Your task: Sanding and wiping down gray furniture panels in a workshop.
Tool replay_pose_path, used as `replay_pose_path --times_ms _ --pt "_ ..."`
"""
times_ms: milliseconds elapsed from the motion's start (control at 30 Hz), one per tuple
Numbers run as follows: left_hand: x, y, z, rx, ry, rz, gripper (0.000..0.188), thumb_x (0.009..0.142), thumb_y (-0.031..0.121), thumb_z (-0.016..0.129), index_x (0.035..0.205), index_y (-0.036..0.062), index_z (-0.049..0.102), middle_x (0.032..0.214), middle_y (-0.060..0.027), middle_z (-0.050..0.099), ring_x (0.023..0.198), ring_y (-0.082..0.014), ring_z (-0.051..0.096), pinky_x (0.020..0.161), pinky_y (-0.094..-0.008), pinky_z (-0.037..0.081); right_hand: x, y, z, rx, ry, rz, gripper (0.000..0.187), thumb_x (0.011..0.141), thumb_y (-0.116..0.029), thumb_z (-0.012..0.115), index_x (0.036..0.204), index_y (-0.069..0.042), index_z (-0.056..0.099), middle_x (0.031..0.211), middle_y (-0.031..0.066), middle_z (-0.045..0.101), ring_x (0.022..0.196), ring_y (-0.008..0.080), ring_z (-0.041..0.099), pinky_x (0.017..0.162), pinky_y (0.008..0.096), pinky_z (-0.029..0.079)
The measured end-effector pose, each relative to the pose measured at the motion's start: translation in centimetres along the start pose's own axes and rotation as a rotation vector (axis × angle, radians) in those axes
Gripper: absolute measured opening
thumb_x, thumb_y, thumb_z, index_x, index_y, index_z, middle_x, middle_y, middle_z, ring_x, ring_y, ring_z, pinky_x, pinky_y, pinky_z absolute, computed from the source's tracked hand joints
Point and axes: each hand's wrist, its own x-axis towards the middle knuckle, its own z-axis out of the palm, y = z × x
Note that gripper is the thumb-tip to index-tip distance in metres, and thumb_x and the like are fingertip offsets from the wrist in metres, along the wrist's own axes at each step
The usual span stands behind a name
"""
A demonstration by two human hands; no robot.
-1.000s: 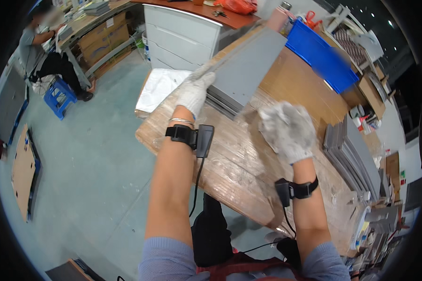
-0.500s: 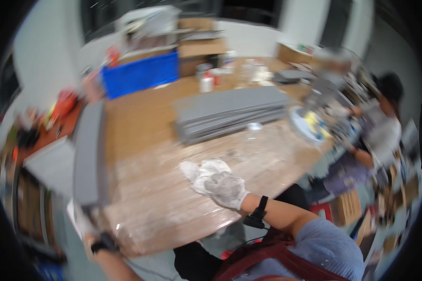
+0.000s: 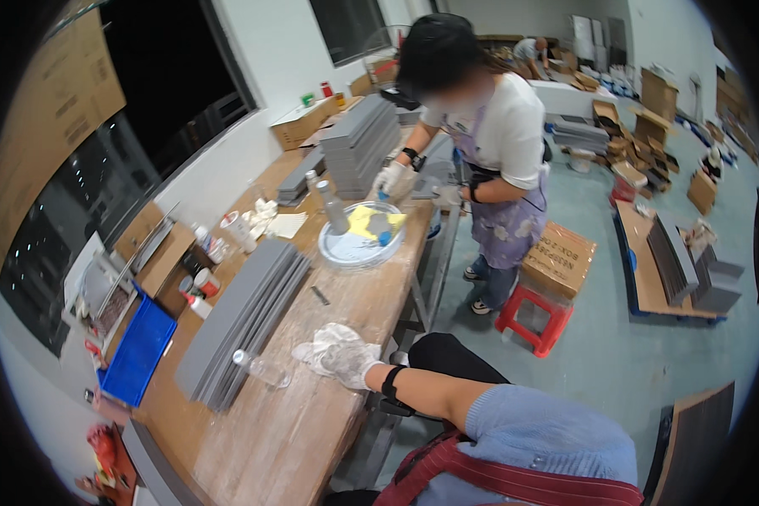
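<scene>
In a white work glove, my right hand (image 3: 350, 361) presses a crumpled white cloth (image 3: 316, 346) onto the wooden tabletop (image 3: 266, 430) near its edge. The fingers are closed over the cloth. A clear bottle with a white cap (image 3: 261, 368) lies on its side close to the cloth. Beyond that, a stack of long grey boards (image 3: 244, 316) rests on the table. A small dark metal strip (image 3: 320, 295) lies past the cloth. My left hand is out of the picture.
Across the table a co-worker (image 3: 502, 152) in a purple apron works with gloved hands beside a round white tray (image 3: 346, 253) with a yellow cloth. A red stool (image 3: 535, 320) and a carton (image 3: 561, 257) stand nearby. A blue bin (image 3: 139, 354) is at the left.
The view has swung right, toward the co-worker. My right hand, still on the cloth, has moved farther right along the table, past the clear bottle. My left hand has left the picture.
</scene>
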Motion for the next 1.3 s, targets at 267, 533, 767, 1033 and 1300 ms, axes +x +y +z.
replay_pose_path --times_ms 267,533,767,1033,1300 --pt "-4.9 22.4 -14.1 -0.247 0.021 0.743 0.071 0.097 0.064 0.047 0.146 0.0132 0.053 0.152 -0.0205 0.048 0.139 -0.0386 0.046 0.112 -0.0587 0.035 5.3 -0.2 -6.6 0.568 -0.110 0.285 0.042 0.093 -0.037 0.059 0.129 -0.015 0.064 0.144 0.0188 0.055 0.127 0.0316 0.060 0.107 0.0426 0.048" --pt "-23.3 43.0 -27.5 -0.361 -0.143 1.666 0.072 0.095 0.064 0.051 0.142 0.0094 0.057 0.147 -0.0220 0.053 0.136 -0.0386 0.049 0.111 -0.0546 0.038 -10.7 17.1 -7.2 0.306 -0.106 0.252 0.053 0.096 -0.043 0.053 0.135 -0.008 0.063 0.133 0.0213 0.061 0.128 0.0385 0.055 0.110 0.0461 0.044" --pt "-30.4 47.0 -27.5 -0.261 -0.258 1.972 0.073 0.094 0.064 0.055 0.138 0.0061 0.060 0.143 -0.0234 0.056 0.133 -0.0387 0.052 0.110 -0.0510 0.041 -53.8 24.4 -12.7 0.339 -0.900 1.470 0.064 0.097 -0.052 0.052 0.141 -0.006 0.058 0.133 0.0179 0.066 0.117 0.0293 0.065 0.095 0.0446 0.052" --pt "-7.7 39.9 -11.7 -0.024 -0.366 1.226 0.074 0.092 0.063 0.060 0.134 0.0024 0.063 0.138 -0.0249 0.061 0.130 -0.0388 0.056 0.109 -0.0468 0.044 -64.2 12.4 -6.5 1.097 -0.693 1.885 0.050 0.099 -0.043 0.054 0.134 -0.008 0.061 0.119 0.0137 0.072 0.087 0.0230 0.071 0.074 0.0400 0.055" --pt "5.1 26.0 -3.4 0.074 -0.530 0.760 0.075 0.083 0.060 0.072 0.126 -0.0015 0.068 0.127 -0.0228 0.069 0.125 -0.0352 0.061 0.107 -0.0367 0.047 -64.3 12.6 -2.0 1.094 -0.670 1.812 0.041 0.099 -0.040 0.054 0.125 -0.010 0.066 0.114 0.0121 0.074 0.083 0.0223 0.070 0.072 0.0397 0.055"
